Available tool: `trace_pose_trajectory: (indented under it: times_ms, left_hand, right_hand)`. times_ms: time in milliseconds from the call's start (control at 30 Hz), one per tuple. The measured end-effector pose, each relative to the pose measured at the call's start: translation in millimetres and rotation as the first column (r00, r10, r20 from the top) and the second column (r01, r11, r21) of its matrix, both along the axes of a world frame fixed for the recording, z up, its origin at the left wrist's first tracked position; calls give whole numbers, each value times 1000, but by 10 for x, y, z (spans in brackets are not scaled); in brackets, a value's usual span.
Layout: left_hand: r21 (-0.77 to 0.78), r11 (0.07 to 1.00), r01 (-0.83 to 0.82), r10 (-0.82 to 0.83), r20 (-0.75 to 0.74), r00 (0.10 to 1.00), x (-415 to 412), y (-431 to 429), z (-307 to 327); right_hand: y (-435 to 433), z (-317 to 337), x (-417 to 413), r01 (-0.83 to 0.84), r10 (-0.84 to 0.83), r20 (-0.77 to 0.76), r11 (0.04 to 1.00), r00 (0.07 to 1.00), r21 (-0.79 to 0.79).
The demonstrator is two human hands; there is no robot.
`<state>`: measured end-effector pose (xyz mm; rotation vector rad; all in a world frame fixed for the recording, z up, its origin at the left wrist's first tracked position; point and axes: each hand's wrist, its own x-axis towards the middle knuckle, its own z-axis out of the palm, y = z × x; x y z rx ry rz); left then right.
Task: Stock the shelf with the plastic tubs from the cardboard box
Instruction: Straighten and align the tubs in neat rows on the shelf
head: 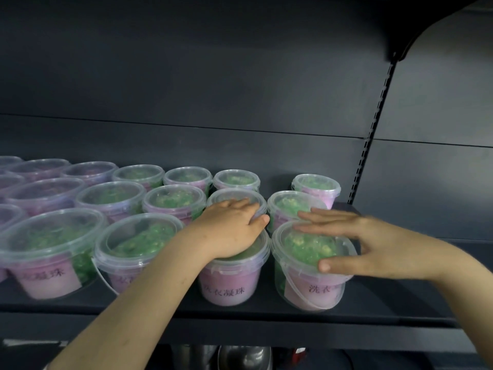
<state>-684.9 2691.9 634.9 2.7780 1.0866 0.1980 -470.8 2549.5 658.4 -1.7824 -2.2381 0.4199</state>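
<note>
Several clear plastic tubs with green beads and pink labels stand in rows on the dark shelf (165,313). My left hand (232,231) lies palm-down on the lid of a front-row tub (229,287), with its fingertips touching the lid of the tub behind (237,194). My right hand (354,244) spans the front-right tub (309,284): straight fingers lie across the lid's far side and the thumb touches the near rim. The cardboard box is out of view.
Two more tubs (289,206) (317,186) stand behind the front-right one. Bare shelf board (394,289) continues to the right up to a slotted upright (365,145). The dark back panel rises behind. Metal objects (245,356) show below the shelf edge.
</note>
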Motion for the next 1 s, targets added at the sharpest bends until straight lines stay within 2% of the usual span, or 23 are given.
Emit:
trace_pose_trajectory:
  times_ms: [200, 467, 567, 667, 800, 900, 1000]
  left_hand:
    - [-6, 1000, -8, 7, -12, 1000, 1, 20, -19]
    - [0, 1000, -2, 2, -16, 1000, 18, 3, -12]
    - [-1, 1000, 1, -1, -18, 1000, 15, -11, -14]
    - [-8, 1000, 1, -1, -21, 1000, -4, -15, -22]
    - [-23, 1000, -3, 3, -24, 1000, -4, -18, -32]
    - [-27, 1000, -3, 3, -12, 1000, 1, -20, -27]
    - [-29, 1000, -2, 2, -7, 1000, 6, -20, -38]
  right_hand:
    - [-42, -138, -111, 106, -103, -43, 992, 994, 66]
    - [-78, -93, -121, 139, -135, -47, 985, 990, 99]
    - [31, 45, -43, 195, -178, -141, 974, 974, 118]
    - [323, 164, 189, 319, -292, -244, 944, 925, 79]
    - [782, 170, 584, 450, -443, -141, 893, 885, 17]
    - [1018, 79, 735, 477, -479, -81, 878, 874, -44]
    - [1111, 5, 758, 476, -477, -67, 879, 876, -35]
